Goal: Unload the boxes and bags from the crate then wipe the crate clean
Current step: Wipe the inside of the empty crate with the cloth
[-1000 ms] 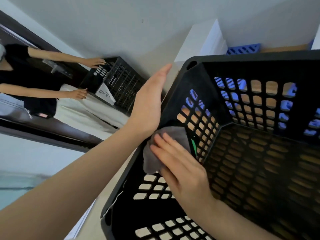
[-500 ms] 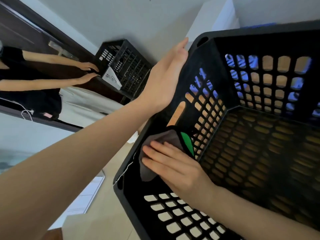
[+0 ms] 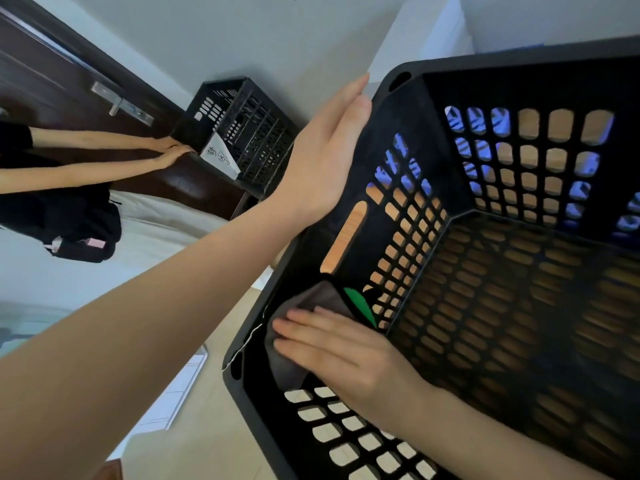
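Cloth (image 3: 304, 306) pressed inside crate (image 3: 408, 98) by right hand (image 3: 346, 355) (left hand (image 3: 322, 157) outside).

Soft daylight, wide-angle edge warp, slight blur

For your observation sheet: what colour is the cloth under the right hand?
Grey cloth, seen in the head view.

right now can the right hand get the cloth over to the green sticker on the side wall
Probably yes. The right hand is already inside the crate, flat on the grey cloth, and the green sticker sits right beside the cloth with nothing between them. The left hand only braces the outside.
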